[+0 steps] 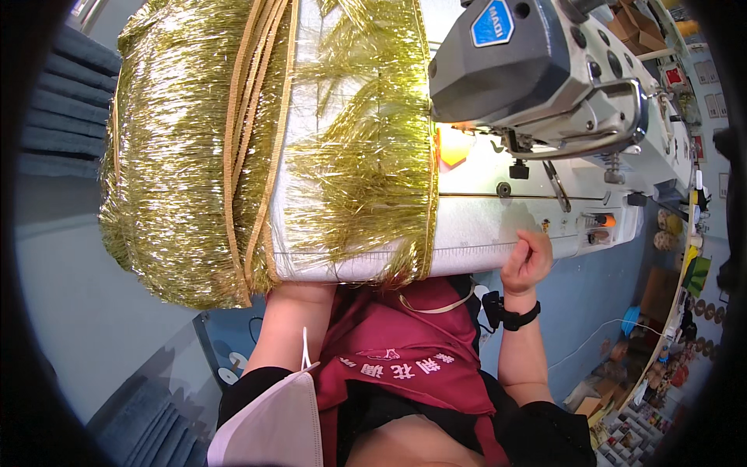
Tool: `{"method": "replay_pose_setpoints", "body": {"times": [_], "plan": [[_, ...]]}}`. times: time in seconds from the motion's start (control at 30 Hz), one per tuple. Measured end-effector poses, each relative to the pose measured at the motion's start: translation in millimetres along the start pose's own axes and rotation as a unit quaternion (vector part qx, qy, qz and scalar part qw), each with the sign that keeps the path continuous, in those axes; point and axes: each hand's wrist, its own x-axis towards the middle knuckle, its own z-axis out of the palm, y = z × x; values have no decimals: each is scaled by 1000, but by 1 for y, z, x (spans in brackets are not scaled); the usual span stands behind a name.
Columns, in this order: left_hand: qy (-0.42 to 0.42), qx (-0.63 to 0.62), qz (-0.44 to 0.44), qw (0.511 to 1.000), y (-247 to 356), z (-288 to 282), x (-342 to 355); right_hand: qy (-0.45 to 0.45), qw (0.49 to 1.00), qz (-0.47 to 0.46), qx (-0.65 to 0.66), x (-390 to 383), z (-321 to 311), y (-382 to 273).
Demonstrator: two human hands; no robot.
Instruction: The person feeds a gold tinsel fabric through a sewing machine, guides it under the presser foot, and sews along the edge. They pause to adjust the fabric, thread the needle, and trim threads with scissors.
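Note:
Gold tinsel fringe (163, 148) is piled in a thick bundle at the left, with tan tape edges (233, 156) running lengthwise. Another strip of fringe (358, 156) lies flat on the white sewing table (482, 208). My left forearm (292, 327) runs beneath the fringe at the table's front edge, and that hand is hidden. My right hand (527, 261) rests curled at the front edge, right of the flat fringe, with nothing visible in its fingers. Above it is the dark sewing machine head (498, 78), its needle and foot area (517, 156) over the worktop.
Blue-grey padded cushions (62, 117) stand at the left. A metal tool (556, 187) lies on the machine bed. At the far right are cardboard boxes (634, 27) and a long cluttered shelf, with a white cord (591, 335) hanging below. A pale face mask (268, 420) hangs near my lap.

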Motion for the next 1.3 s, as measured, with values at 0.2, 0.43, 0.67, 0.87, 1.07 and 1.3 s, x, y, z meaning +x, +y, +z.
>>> {"method": "replay_pose_setpoints", "body": {"times": [0.2, 0.43, 0.67, 0.87, 1.07, 1.3], "plan": [[-9, 67, 31, 997, -1, 0, 0, -11, 1000, 1, -13, 0, -1, -2], [-8, 125, 51, 991, 1, -10, -8, -13, 1000, 8, -20, -2, -2, -1], [-7, 177, 70, 982, 1, -13, -12, -18, 999, 18, -37, -5, -4, 0], [-14, 212, 85, 974, 1, -14, -12, -23, 999, 11, -48, -6, -5, 0], [-21, 243, 100, 964, 0, -14, -12, -22, 999, 4, -49, -4, -5, -2], [-25, 281, 121, 952, 0, -16, -11, -23, 998, -6, -52, -2, -5, -4]]}}
